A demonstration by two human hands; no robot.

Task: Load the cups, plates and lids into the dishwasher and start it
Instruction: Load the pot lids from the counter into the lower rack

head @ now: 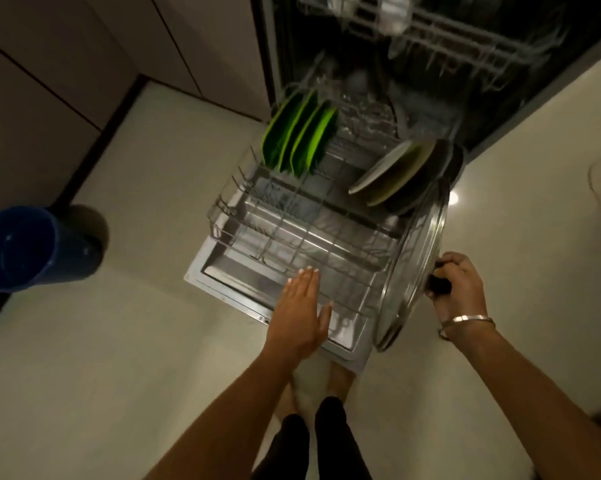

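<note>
Right hand [456,282] clamped on the black knob of a glass lid [413,258], held on edge at the right side of the lower rack [292,233], probably to slot it upright. Left hand [301,315] flat, fingers together, over the rack's front, likely steadying it. Lid clear, metal-rimmed, large. Beyond: green plates [297,136], pale plates [392,171] standing in tines.

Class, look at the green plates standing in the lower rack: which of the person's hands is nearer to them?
Left. The left hand hovers flat over the rack's front edge, below the green plates. The right hand grips the glass lid's knob, farther right.
</note>
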